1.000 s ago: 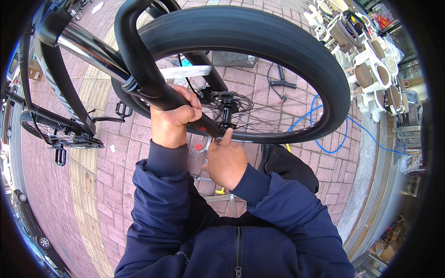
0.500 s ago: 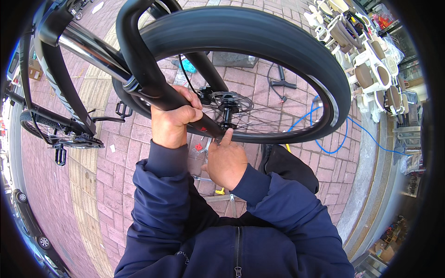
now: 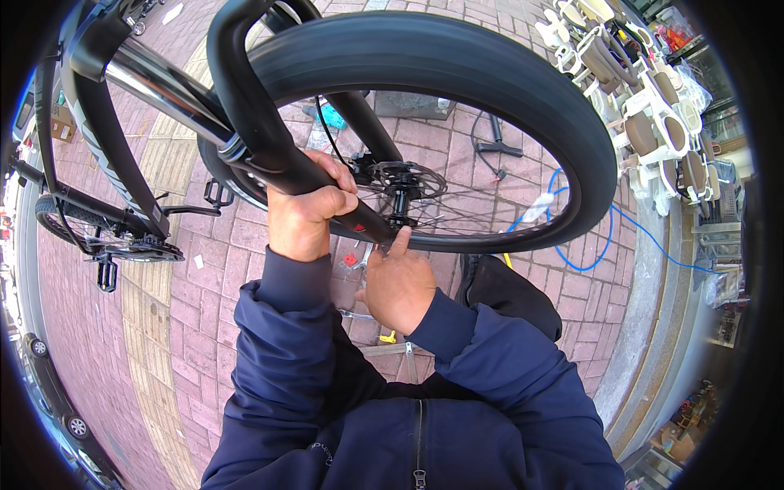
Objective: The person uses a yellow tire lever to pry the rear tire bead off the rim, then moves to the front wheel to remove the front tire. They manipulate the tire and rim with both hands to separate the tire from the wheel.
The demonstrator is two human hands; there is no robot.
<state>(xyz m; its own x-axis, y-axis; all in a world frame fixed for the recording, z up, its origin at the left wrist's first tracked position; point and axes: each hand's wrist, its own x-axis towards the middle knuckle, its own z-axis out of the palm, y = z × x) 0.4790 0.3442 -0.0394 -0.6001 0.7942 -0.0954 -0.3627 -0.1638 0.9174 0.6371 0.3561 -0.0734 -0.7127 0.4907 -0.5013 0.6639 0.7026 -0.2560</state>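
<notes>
A black bicycle fork [image 3: 263, 151] slants from the upper left down to the middle, holding a wheel with a thick black tyre [image 3: 457, 53]. Around its near leg, just above the lower end, my left hand [image 3: 304, 214] is closed. My right hand [image 3: 400, 286] is at the lower tip of that leg, its index finger stretched up beside the hub [image 3: 401, 196] and its thumb on the other side. The other right-hand fingers are mostly hidden. Behind the hub sits a disc brake rotor [image 3: 429, 181]. The tyre and spokes look blurred.
A second bicycle wheel [image 3: 61, 220] and a pedal [image 3: 106, 273] are at the left. On the brick paving lie a blue hose [image 3: 588, 268], a black T-shaped handle [image 3: 498, 149] and a yellow-handled tool [image 3: 388, 336]. Pale child seats [image 3: 653, 126] are piled at the right.
The wheel has turned: a pale patch on its rim has shifted from the right side to the lower right. Both hands and the fork have stayed in place.
</notes>
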